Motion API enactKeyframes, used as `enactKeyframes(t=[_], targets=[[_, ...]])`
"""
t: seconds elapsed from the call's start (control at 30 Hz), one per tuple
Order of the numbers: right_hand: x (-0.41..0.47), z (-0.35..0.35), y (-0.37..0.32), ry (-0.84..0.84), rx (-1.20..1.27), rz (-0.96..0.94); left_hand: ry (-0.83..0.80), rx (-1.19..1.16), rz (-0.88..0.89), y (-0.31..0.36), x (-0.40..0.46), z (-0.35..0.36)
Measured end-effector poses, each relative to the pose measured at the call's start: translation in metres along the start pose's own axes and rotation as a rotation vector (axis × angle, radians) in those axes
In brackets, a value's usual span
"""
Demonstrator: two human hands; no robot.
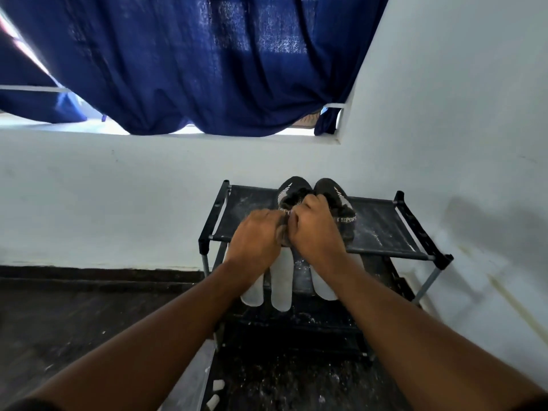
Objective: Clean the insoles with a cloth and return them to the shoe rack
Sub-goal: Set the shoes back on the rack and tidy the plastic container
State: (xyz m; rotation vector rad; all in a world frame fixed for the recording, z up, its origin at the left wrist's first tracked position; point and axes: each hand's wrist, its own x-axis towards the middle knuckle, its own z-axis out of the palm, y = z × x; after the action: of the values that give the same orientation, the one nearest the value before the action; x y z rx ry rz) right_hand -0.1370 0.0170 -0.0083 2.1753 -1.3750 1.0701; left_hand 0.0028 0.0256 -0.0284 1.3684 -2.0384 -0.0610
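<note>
Your left hand point(255, 235) and right hand point(315, 232) meet over the front edge of the shoe rack point(382, 229), on its top shelf. Fingers of both hands are curled and pinch a small bunched grey-brown cloth point(284, 232) between them; only a narrow strip of it shows.

Three white insoles point(281, 280) lie on the shelf under the top one, side by side, long axes running from the wall toward you, rounded ends facing you and sticking out past the front rail. Far ends are hidden beneath the top shelf and your wrists. Surfaces pale, greyish-white, plain.

The top shelf carries a pair of black sport shoes point(341, 209) with white markings, toes to the wall, heels toward you, set close together. Your right hand covers part of the right shoe's opening. The shelf fabric is black and dusted with white specks.

The rack stands against a white wall point(118, 188), below a blue curtain point(207, 63).
</note>
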Motion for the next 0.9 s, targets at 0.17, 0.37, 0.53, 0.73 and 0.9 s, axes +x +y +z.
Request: enactKeyframes(t=[0.17,0.37,0.53,0.73,0.9], targets=[[-0.006,0.025,-0.031,-0.074,0.140,0.028,0.003,0.005,-0.087,-0.019,-0.033,-0.022],[-0.017,0.049,-0.058,-0.171,0.184,0.027,-0.026,-0.041,-0.177,-0.038,-0.056,-0.033],[-0.035,0.073,-0.079,-0.245,0.229,0.037,-0.023,-0.008,-0.247,-0.059,-0.083,-0.037],[-0.062,0.103,-0.111,-0.309,0.288,0.038,-0.049,0.024,-0.374,-0.094,-0.126,-0.033],[-0.108,0.143,-0.133,-0.423,0.382,0.062,-0.045,0.026,-0.480,-0.137,-0.177,-0.020]])
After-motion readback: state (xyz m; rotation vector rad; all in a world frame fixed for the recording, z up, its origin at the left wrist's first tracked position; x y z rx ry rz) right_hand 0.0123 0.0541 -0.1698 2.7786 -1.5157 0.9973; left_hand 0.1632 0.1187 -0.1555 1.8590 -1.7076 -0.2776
